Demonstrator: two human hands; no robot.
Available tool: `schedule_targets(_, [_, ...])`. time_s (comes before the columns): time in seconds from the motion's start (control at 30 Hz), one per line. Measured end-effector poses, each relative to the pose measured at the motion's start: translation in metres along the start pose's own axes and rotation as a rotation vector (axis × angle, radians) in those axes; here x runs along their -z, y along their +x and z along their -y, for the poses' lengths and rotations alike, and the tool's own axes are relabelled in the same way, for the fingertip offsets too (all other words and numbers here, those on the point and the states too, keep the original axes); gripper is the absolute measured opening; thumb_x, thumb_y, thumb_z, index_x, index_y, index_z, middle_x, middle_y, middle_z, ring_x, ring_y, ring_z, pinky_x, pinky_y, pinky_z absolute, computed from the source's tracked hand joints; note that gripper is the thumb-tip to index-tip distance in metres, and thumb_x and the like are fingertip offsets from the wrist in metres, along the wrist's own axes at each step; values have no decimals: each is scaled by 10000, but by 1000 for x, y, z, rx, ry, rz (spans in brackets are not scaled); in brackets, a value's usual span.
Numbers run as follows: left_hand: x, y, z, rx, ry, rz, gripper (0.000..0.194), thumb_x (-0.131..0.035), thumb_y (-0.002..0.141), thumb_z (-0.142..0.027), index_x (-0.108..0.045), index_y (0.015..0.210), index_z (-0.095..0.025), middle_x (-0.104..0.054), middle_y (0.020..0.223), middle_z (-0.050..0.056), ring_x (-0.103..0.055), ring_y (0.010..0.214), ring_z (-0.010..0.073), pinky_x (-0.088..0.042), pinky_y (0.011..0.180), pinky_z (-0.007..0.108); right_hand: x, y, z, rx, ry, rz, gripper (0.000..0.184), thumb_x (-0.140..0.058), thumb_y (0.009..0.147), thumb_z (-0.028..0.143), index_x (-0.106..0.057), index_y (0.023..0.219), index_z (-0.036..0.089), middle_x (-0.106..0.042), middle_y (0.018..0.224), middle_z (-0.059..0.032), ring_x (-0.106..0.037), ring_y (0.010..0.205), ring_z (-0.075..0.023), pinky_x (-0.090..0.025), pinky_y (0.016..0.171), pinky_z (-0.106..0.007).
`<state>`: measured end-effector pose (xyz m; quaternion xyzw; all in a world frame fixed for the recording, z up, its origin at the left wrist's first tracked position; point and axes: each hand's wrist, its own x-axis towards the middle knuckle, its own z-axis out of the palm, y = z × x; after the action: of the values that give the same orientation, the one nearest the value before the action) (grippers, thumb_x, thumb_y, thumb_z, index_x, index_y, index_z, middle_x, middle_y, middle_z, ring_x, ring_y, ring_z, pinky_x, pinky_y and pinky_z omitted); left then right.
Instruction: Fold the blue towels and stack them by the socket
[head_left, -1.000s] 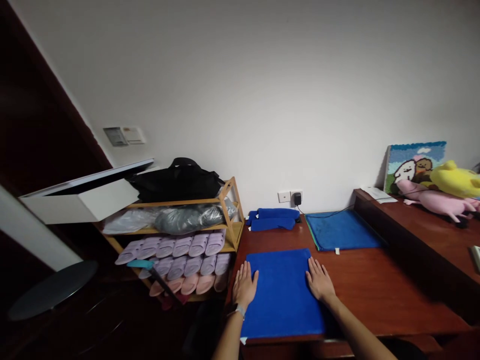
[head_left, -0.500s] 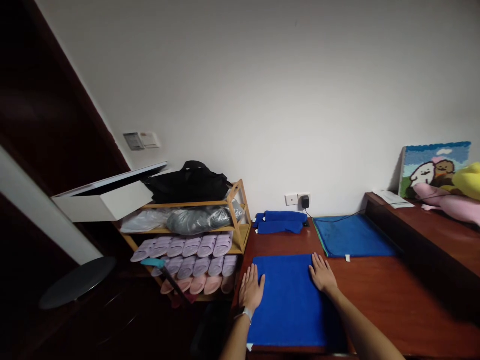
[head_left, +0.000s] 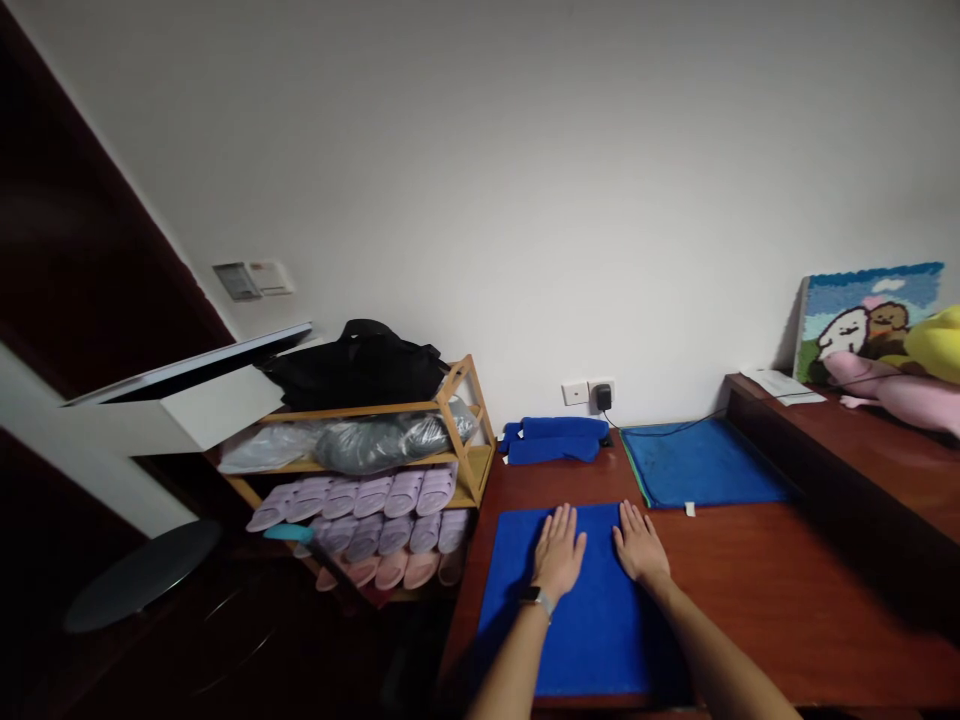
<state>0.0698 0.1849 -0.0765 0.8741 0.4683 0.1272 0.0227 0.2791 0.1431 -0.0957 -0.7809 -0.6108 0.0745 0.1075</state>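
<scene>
A flat royal-blue towel (head_left: 581,650) lies on the reddish-brown wooden desk (head_left: 757,600), near its front edge. My left hand (head_left: 559,552) rests palm down on the towel's upper middle, fingers spread, with a watch (head_left: 536,600) on the wrist. My right hand (head_left: 640,548) lies flat near the towel's right edge, also with fingers apart. Neither hand grips anything. Behind the towel sits a folded blue cloth (head_left: 553,441), beyond reach of my fingertips. To its right lies a blue towel with a green edge (head_left: 703,463).
A wooden shelf (head_left: 469,440) with lilac and pink slippers (head_left: 375,530) and a black bag (head_left: 358,365) stands left of the desk. A charger (head_left: 602,397) sits in the wall socket. A raised desk section at right holds papers (head_left: 780,384), plush toys (head_left: 892,380) and a woolen picture (head_left: 862,320).
My left hand has slid right, from the towel's left edge to its middle. My right hand has stayed near the right edge. The towel now sits slightly differently in view.
</scene>
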Motion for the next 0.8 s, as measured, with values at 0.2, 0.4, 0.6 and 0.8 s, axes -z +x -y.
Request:
schedule_targets(0.2, [-20,14,-4,76,-30,69,667,-168,1086,-533,-345,1643,-213,-355,1702,77,-281,1591,239,-232,1312,485,-2,1,-1,10,12,-8,697,-198,1037,391,-255,1645,55,-242,1728,-114,-213,1608,-225,-154,1307,-426])
schedule_targets(0.4, [0,-24,101,375,113,19,682,-190,1085,-510,-381,1623,-136,-350,1694,132,-309,1581,265,-257,1297,488,-2,2,-1,-7,5,10,710,-173,1035,409,-232,1651,62,-225,1734,-103,-202,1611,-221,-139,1310,-425])
schedule_targets(0.6, [-1,-45,127,370,141,-13,708,-220,1080,-527,-361,1623,-94,-340,1696,142,-300,1584,252,-243,1303,458,-5,4,-1,-7,54,4,714,-202,1028,407,-252,1647,54,-246,1731,-109,-209,1609,-234,-152,1312,-442])
schedule_targets(0.8, [1,-41,122,389,132,7,702,-209,1081,-517,-346,1632,-105,-332,1704,135,-280,1592,243,-213,1312,442,4,4,-32,61,51,-198,645,-187,1043,374,-391,1624,183,-348,1712,-58,-260,1595,-228,-207,1300,-445])
